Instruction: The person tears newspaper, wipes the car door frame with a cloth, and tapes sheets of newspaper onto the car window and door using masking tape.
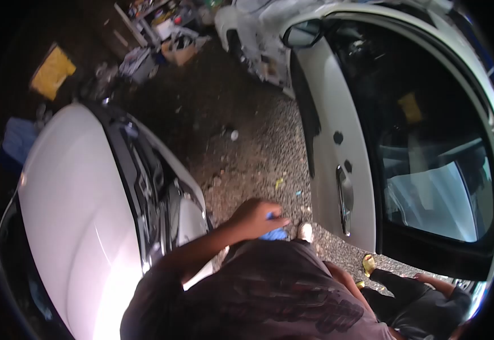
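The blue cloth-like item sits in the left hand, whose fingers curl around it. A slack grip could let it fall to the gravel below, where it would likely pick up grit. A careless turn might knock the white car left of that hand or the door to its right. The right hand is out of sight; I cannot tell its state.
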Motion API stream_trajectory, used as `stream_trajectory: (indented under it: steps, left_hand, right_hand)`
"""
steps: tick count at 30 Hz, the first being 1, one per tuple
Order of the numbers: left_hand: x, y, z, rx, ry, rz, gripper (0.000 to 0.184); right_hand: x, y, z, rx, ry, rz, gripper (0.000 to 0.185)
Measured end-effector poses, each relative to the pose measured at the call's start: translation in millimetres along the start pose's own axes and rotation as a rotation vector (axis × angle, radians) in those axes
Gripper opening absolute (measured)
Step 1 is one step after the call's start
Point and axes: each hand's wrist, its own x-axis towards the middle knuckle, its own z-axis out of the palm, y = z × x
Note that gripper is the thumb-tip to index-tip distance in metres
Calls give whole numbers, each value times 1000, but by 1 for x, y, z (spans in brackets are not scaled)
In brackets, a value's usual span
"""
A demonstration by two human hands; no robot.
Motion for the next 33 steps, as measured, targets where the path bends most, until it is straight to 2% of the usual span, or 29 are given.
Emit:
stream_trajectory:
  steps: [2,3,4,5,7,8,11,12,13,15,17,19,20,22,24,25,26,28,30,31,33]
  left_hand:
    - [-29,-47,-3,-81,37,-31,36]
    - [-43,-59,-4,-167,54,56,31]
    - [-55,-52,-21,-277,-93,-116,33]
    - [-64,-55,-31,-266,-98,-101,33]
    - [-75,-63,-49,-433,-91,-254,32]
    - [-79,-65,-65,-435,-134,-250,35]
    - [-77,-83,-99,-374,-88,-224,31]
    - [-75,-90,-110,-362,-92,-221,31]
    - [-70,-98,-121,-269,-17,-259,28]
    - [-56,-112,-142,-163,60,-286,26]
    - [-34,-125,-162,-295,262,-278,23]
    - [-4,-126,-189,-208,347,-216,21]
    - [14,-128,-203,-168,407,-195,19]
    - [53,-136,-230,-187,483,-179,17]
    - [92,-177,-254,-100,533,-160,17]
    - [107,-200,-267,-21,573,-168,18]
    - [119,-216,-285,-50,546,-311,19]
    - [136,-300,-310,-102,650,-368,21]
    - [147,-305,-347,-136,745,-523,20]
    - [147,-317,-365,-125,716,-526,20]
    - [158,-347,-394,-238,820,-582,20]
  right_hand:
    - [26,-28,4,-46,69,50,63]
    - [43,-43,6,-124,116,156,64]
    - [53,-62,5,-33,136,147,60]
    - [60,-80,5,-27,151,137,60]
    - [60,-132,3,257,37,-28,65]
    - [50,-172,1,318,29,21,68]
    - [70,-219,-6,255,52,27,68]
    - [81,-231,-10,151,56,-30,68]
    - [91,-245,-14,47,66,-85,68]
    - [97,-290,-31,294,98,27,68]
    - [143,-293,-50,258,123,-10,64]
    - [173,-322,-77,222,77,-162,60]
    - [186,-339,-91,367,29,-156,47]
    - [225,-367,-123,339,51,-233,51]
    - [265,-397,-164,243,71,-333,57]
    - [262,-436,-186,163,66,-378,58]
    - [292,-444,-205,103,64,-456,59]
    - [322,-485,-257,38,90,-546,60]
    - [314,-545,-281,-17,66,-522,62]
    - [321,-559,-292,12,74,-514,62]
    - [332,-585,-320,113,-7,-738,64]
